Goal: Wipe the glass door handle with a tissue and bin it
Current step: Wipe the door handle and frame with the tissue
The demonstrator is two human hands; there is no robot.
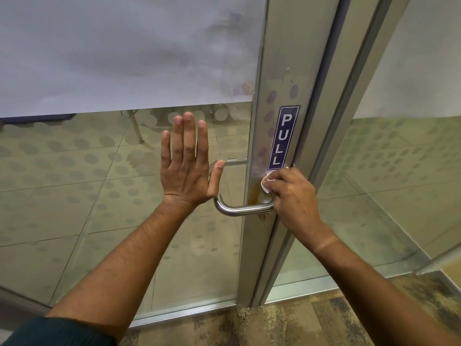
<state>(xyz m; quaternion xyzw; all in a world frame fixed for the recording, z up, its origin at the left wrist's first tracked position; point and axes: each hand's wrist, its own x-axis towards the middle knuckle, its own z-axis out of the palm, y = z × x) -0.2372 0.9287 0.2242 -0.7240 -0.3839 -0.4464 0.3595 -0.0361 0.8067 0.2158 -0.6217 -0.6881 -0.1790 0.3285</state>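
Note:
A curved steel door handle (243,209) juts from the metal stile of the glass door (99,183). My right hand (293,198) grips a crumpled white tissue (267,181) and presses it against the stile where the handle's right end is fixed. The tissue is mostly hidden under my fingers. My left hand (185,161) lies flat on the glass just left of the handle, fingers spread and pointing up, holding nothing. A brownish stain marks the stile behind the handle.
A blue PULL sticker (283,138) sits on the stile above the handle. The upper glass is frosted; dotted film covers the lower pane. A second glass panel (399,171) stands at the right. Worn mottled carpet (299,323) lies underfoot. No bin is in view.

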